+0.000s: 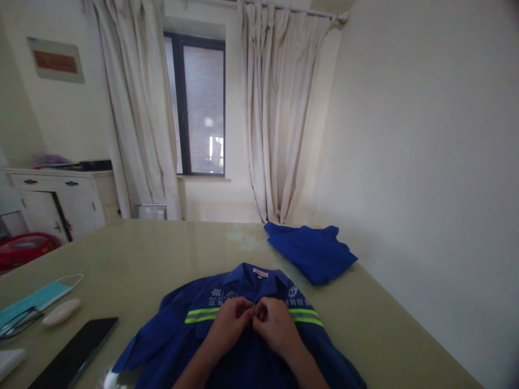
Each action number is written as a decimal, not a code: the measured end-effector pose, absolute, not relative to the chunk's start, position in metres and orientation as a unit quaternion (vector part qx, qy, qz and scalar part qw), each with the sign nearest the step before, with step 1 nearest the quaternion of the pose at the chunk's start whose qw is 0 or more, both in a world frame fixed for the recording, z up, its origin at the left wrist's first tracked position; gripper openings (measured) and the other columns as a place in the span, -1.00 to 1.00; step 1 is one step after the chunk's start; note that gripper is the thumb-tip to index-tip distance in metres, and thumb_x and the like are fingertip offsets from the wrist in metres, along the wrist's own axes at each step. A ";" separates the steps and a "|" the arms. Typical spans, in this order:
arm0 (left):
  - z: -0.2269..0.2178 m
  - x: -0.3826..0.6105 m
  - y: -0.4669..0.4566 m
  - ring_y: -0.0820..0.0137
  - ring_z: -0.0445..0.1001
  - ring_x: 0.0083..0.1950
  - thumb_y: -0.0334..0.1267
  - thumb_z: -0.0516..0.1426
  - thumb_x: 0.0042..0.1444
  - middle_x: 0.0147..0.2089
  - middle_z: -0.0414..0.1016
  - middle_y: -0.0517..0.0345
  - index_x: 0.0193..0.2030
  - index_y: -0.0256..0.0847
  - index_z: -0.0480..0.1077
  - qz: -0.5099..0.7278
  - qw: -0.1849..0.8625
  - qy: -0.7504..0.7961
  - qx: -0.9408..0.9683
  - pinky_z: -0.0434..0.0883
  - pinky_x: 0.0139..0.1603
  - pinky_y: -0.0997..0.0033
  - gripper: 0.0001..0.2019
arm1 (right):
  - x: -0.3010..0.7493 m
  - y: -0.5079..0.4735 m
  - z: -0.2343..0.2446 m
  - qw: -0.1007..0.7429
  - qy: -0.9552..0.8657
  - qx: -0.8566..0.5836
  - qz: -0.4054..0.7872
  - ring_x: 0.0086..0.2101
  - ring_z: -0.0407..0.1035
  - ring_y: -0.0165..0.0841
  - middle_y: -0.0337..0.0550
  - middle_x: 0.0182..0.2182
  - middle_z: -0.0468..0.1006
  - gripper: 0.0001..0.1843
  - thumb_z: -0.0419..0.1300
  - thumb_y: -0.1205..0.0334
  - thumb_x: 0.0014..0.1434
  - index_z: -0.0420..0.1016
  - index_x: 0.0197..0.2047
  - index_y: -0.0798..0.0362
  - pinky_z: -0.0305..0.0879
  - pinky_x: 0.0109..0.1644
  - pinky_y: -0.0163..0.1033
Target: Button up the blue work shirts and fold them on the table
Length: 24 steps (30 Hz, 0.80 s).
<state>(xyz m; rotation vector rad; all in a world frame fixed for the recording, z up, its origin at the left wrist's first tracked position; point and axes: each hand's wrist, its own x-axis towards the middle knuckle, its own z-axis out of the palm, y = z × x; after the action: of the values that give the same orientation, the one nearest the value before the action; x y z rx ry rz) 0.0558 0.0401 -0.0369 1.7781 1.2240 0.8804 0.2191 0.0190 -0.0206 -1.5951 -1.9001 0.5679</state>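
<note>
A blue work shirt [178, 329] with yellow-green reflective stripes lies face up on the table [162, 254], collar away from me. My left hand [227, 324] and my right hand [276, 323] meet at the middle of its chest, just below the collar. Both have the fingers curled and pinched on the shirt's front placket. What lies between the fingertips is too small to make out. A second blue garment [312, 251] lies folded at the table's far right.
At the table's left lie a light blue face mask [36, 300], a pale oval object [60, 312], glasses [16, 323] and a dark phone [75, 351]. Beyond stand a white cabinet [60, 202], a curtained window [200, 105], and a wall close on the right.
</note>
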 end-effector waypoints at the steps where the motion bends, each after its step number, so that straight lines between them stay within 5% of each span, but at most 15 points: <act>1: -0.038 0.054 0.042 0.25 0.56 -0.24 -0.22 0.06 0.07 -0.31 0.65 0.08 -0.25 -0.25 0.59 0.345 0.405 0.472 0.703 0.38 -0.23 0.36 -0.71 | 0.220 0.019 -0.020 0.295 -0.715 -0.597 0.211 -0.42 0.45 -0.38 -0.22 -0.47 0.61 -0.90 0.23 0.34 0.02 0.58 -0.37 0.03 0.14 -0.36 -0.36; 6: -0.037 0.053 0.042 0.28 0.56 -0.22 -0.38 0.02 -0.06 -0.27 0.65 0.10 -0.18 -0.24 0.60 0.331 0.394 0.446 0.732 0.41 -0.15 0.35 -0.63 | 0.219 0.018 -0.017 0.277 -0.716 -0.613 0.187 -0.41 0.44 -0.38 -0.23 -0.45 0.61 -0.89 0.22 0.35 0.01 0.57 -0.36 0.01 0.11 -0.35 -0.35; 13: -0.039 0.054 0.035 0.27 0.49 -0.22 -0.39 0.06 0.02 -0.29 0.59 0.11 -0.30 -0.17 0.50 0.294 0.244 0.514 0.768 0.29 -0.17 0.35 -0.81 | 0.221 0.017 -0.015 0.254 -0.715 -0.628 0.172 -0.41 0.45 -0.38 -0.22 -0.45 0.62 -0.89 0.23 0.35 0.02 0.58 -0.39 0.00 0.09 -0.36 -0.34; 24: -0.040 0.057 0.028 0.35 0.43 -0.32 -0.41 0.00 0.21 -0.37 0.49 0.20 -0.33 -0.13 0.33 0.354 0.251 0.468 0.770 0.18 -0.27 0.39 -0.85 | 0.220 0.015 -0.005 0.274 -0.699 -0.638 0.170 -0.36 0.50 -0.34 -0.20 -0.43 0.66 -0.87 0.25 0.35 0.06 0.65 -0.36 0.00 0.18 -0.27 -0.33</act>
<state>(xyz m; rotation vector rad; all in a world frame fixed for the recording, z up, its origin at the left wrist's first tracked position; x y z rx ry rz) 0.0568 0.0284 -0.0401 2.0967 1.2727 0.9629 0.2202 0.0149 -0.0046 -1.7162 -1.8801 0.4566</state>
